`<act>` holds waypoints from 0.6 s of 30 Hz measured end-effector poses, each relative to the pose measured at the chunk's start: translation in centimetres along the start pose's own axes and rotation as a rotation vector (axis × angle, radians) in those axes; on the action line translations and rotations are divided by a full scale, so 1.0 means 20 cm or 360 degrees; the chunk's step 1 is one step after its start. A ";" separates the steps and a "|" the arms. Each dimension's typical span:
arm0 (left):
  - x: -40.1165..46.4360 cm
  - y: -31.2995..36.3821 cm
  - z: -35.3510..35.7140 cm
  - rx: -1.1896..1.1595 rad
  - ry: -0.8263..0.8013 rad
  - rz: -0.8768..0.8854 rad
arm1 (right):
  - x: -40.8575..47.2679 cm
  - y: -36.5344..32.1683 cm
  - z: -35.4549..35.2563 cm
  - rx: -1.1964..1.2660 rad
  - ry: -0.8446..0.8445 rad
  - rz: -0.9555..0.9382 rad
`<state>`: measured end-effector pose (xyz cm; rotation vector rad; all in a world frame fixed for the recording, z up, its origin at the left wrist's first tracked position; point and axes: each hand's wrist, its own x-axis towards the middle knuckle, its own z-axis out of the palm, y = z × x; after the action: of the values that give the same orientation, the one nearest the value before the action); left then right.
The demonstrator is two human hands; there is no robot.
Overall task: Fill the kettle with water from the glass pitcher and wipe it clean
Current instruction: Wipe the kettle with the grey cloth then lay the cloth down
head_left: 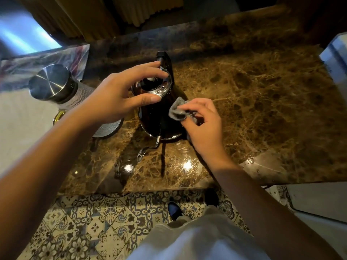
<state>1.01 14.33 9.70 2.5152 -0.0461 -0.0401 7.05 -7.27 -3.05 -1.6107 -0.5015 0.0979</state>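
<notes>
Wiping looks to be the step in hand: the right hand (203, 126) pinches a small grey cloth (177, 110) between thumb and fingers and presses it against the right flank of the dark kettle (157, 113), which stands upright near the middle of the brown marble table (262, 102). The kettle's thin gooseneck spout (148, 149) runs from its base toward the near edge, so its long line from handle to spout lies far-to-near, with the black handle (165, 61) on the far side. The left hand (120, 92) hovers over the kettle's open top, fingers spread wide and curved, thumb on the near side of the rim and fingertips at the far side by the handle; whether it actually touches the rim cannot be told. Both hands are right at the kettle, the right one lower on the body, the left one above it. The glass pitcher (78, 98), capped with a steel lid (49, 82), stands just left of the kettle, behind the left wrist. To carry the cloth around the body, the left hand would probably need to steady the top.
</notes>
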 end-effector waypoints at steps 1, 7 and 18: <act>0.00 0.00 0.00 -0.0002 0.0001 -0.0003 | -0.03 -0.01 0.03 -0.0087 -0.0006 -0.0093; 0.00 0.00 0.00 -0.0013 0.0010 0.0016 | -0.18 0.11 0.09 -0.0625 -0.0011 -0.0486; 0.00 0.00 -0.01 -0.0040 -0.0014 0.0022 | -0.16 0.08 -0.03 -0.1007 -0.0363 -0.0049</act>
<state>1.05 14.40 9.80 2.4893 -0.0659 -0.0462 4.74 -9.14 -5.27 -2.2221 -0.7859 0.1067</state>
